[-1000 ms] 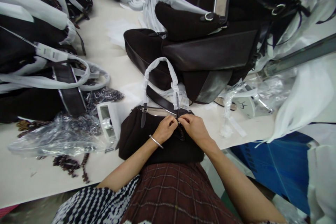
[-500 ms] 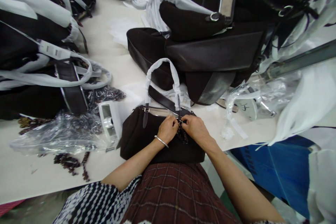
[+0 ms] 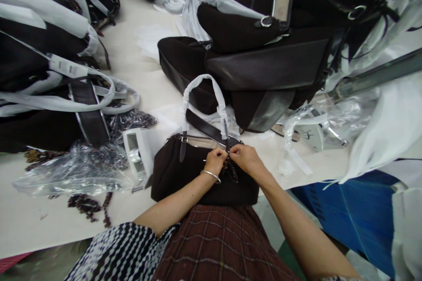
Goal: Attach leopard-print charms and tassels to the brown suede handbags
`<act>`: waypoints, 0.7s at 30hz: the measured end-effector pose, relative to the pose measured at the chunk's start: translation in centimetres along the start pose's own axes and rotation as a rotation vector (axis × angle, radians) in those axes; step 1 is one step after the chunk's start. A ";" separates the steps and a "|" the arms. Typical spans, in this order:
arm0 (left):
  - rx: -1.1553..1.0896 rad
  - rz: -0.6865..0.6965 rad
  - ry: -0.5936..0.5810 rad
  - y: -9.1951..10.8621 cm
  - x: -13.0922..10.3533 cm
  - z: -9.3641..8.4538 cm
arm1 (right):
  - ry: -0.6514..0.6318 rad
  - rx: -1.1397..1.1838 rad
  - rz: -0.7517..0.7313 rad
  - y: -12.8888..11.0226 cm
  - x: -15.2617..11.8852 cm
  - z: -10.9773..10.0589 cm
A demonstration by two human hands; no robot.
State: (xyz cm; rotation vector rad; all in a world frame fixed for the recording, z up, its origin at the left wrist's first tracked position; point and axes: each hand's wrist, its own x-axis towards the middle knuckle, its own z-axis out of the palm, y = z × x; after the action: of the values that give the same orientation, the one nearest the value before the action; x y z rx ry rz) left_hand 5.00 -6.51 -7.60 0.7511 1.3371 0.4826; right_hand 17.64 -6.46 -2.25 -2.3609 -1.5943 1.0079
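Observation:
A dark brown handbag (image 3: 184, 175) stands at the table's front edge against my body, its top partly unzipped over a beige lining. Its handle (image 3: 211, 80), wrapped in white paper, arches up behind my hands. My left hand (image 3: 216, 161) and my right hand (image 3: 245, 158) meet at the base of the handle's right end. Both pinch a dark braided cord charm (image 3: 233, 171) that hangs down the bag's front. The exact spot between my fingertips is too small to make out.
More dark bags (image 3: 270, 66) with wrapped straps are piled behind, and others (image 3: 33, 127) lie at the left. A tape dispenser (image 3: 134, 153) stands beside the handbag. Loose braided charms (image 3: 87, 205) lie left on the table. Clear plastic (image 3: 75, 171) and white paper strips (image 3: 389, 123) lie about.
My left hand has shifted slightly right and down, with its wrist turned a little. My right hand stays at nearly the same spot, both still at the charm.

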 end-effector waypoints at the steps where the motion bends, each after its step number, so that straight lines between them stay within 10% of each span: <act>1: -0.026 -0.027 0.004 -0.1 0.0 0.3 | -0.010 0.025 0.022 0.3 0.1 0.0; 21: -0.127 -0.109 0.036 -0.9 -0.9 2.2 | -0.068 0.324 0.099 3.6 -0.1 1.1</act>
State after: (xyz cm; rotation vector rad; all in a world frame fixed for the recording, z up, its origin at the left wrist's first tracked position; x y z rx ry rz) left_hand 6.89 -8.17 -7.51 0.5637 1.3601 0.4909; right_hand 19.81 -8.43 -4.62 -2.2213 -1.2309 1.2705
